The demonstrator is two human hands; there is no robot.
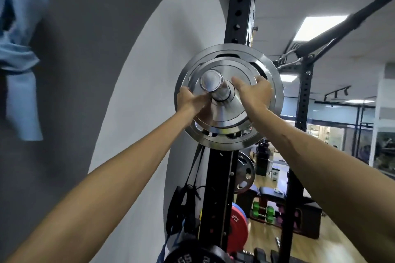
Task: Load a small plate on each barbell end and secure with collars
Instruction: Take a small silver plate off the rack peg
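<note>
Chrome shone on the barbell sleeve (214, 87), which pointed almost straight at the head camera, and everything else sat around it. A small plate (222, 111) of brushed steel was threaded on the sleeve, lying flat against a larger slotted plate (273, 96) behind it. The left hand (190, 100) gripped the small plate's rim on the left of the sleeve, fingers curled round the edge and thumb laid across its face towards the sleeve. The right hand (255, 92) held the rim on the right of the sleeve, fingers wrapped over the edge and thumb resting on the plate's face just beside the sleeve. Whether a collar sat on the sleeve could not be told from this angle. Behind the sleeve rose the black upright of the rack (237, 17), drilled with holes. Below the sleeve, another silver plate (245, 174) hung on the rack, and lower still stood a red plate (238, 230) marked 25. Further below and right of the sleeve lay green dumbbells (264, 210) on the wooden floor. Far left of the sleeve, a pale blue cloth (20, 53) hung against the grey wall.
</note>
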